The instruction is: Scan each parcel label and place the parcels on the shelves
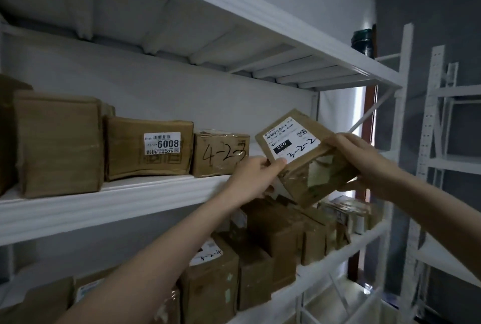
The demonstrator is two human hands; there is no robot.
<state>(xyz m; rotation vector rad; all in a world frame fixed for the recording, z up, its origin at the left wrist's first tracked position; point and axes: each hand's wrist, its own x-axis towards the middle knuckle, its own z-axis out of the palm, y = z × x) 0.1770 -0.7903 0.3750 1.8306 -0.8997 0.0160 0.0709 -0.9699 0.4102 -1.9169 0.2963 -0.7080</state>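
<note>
both hands hold a small brown parcel (309, 159) in the air, tilted, just in front of the right end of the middle shelf (104, 203). the left hand (250, 180) grips its lower left corner, thumb on the white label (292, 141). the right hand (356, 154) grips its right edge, fingers curled around it. on the shelf stand a large box (59, 141), a box marked 6008 (148, 149) and a box marked 4-23 (221, 154). more boxes (273, 240) crowd the shelf below.

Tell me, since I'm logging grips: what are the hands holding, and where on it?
A small cardboard parcel, tilted: left hand pinches its lower-left label corner, right hand grips its right edge.
</note>
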